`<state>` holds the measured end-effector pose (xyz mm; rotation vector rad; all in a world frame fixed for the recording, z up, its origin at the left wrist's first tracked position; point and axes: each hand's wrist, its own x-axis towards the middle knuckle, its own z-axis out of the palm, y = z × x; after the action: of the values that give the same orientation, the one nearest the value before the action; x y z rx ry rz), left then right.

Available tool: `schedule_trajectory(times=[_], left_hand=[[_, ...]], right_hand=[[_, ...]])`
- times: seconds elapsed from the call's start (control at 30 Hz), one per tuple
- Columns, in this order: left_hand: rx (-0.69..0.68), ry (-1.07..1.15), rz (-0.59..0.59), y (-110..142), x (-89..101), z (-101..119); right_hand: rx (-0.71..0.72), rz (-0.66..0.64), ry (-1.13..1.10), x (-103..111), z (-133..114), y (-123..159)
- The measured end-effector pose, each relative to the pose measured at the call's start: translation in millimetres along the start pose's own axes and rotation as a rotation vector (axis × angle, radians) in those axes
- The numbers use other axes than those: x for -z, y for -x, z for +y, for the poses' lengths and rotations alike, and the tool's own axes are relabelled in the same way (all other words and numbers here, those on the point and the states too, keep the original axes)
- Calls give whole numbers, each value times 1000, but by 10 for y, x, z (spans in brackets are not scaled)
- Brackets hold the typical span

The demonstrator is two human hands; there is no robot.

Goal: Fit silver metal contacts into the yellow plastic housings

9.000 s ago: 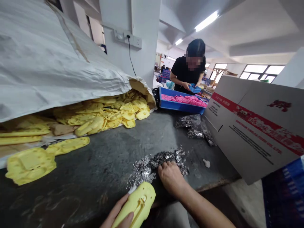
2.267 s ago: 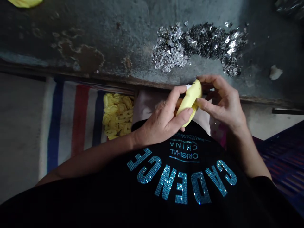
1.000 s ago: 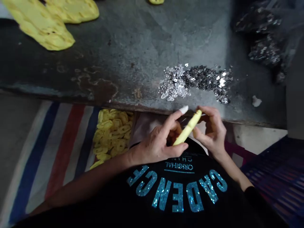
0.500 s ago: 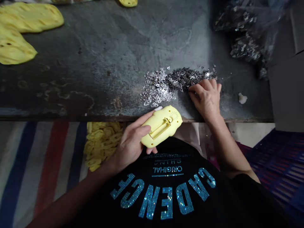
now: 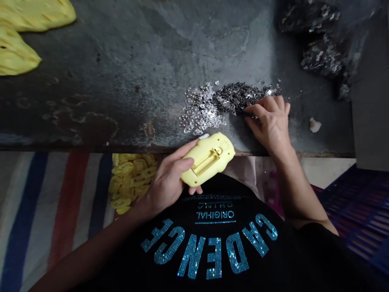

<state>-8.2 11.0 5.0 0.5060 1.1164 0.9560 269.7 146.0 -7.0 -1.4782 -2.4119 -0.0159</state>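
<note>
Casing (image 5: 209,156): yellow, it was held aslant at the near edge of the table (image 5: 136,73), recess (image 5: 206,163) facing up, underside out of sight.
Left hand (image 5: 170,178): gripped the casing's lower end, thumb on top, other fingers mostly hidden beneath; a white covering (image 5: 204,136) showed in part on one fingertip.
Right hand (image 5: 272,125): curled, its thumb and index finger nearly meeting at the rim of the metal pieces (image 5: 234,97); whether they pinched one could not be told.
Metal pieces: lay heaped on the table, partly covered by the right hand; single shapes blurred together in the darker portion.
Plastic bag (image 5: 322,54): sat murky near the upper right corner, its outline hard to follow.
Yellow parts (image 5: 36,16): were cut off at the upper left.
Smaller yellow pieces (image 5: 130,178): lay below the table, partly behind the left arm (image 5: 100,239).
</note>
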Motion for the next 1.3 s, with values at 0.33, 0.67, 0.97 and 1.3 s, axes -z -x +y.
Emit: schedule_trajectory(times=[0.33,0.67,0.97,1.3], left_hand=[[-3,11,17,28,21,-7],[-4,-10,6,58,-54,0],[-32,-118,-9,90,-51,-31],[-90,-212,-91,228,-136,-28]], right_hand=[[103,4,-147,66,15,150],[-38,97,-203,154,-44,631],[-51,150,-129,-2,-176,600],[158,34,-546,565,-593,710]])
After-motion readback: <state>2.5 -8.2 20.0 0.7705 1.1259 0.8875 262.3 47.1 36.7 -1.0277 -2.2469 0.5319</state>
